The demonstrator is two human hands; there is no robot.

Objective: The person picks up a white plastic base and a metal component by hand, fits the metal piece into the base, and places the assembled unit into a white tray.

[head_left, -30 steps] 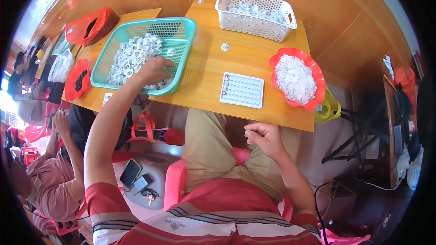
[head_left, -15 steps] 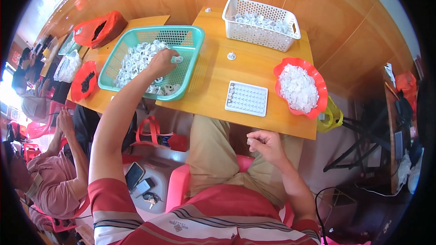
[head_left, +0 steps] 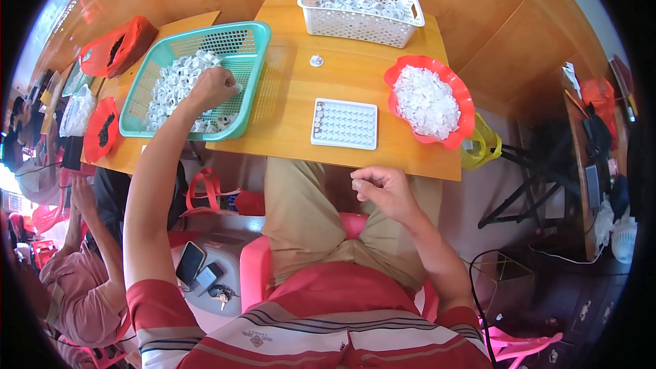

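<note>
My left hand [head_left: 214, 89] reaches over the green basket [head_left: 257, 61], its fingers closed on a small white plastic part [head_left: 237, 87]. Under and beside that hand lies a heap of similar white plastic parts [head_left: 171, 85]. My right hand [head_left: 384, 190] is held above my lap, just off the table's front edge. Its thumb and forefinger are pinched together; whatever sits between them is too small to name. Closest to it on the table is a white tray [head_left: 344, 142] with rows of round spots and several dark little pieces along its left side.
A red scalloped bowl [head_left: 467, 130] of white translucent pieces stands at the right. Behind are a white perforated basket [head_left: 355, 33] of white parts and one loose part [head_left: 316, 61]. Another person [head_left: 82, 287] sits to my left. A phone [head_left: 190, 262] and keys [head_left: 220, 294] rest beside my chair.
The whole view has shifted, so the table sits further left and higher. My left hand stays over the green basket with the white part; my right hand remains pinched above my lap.
</note>
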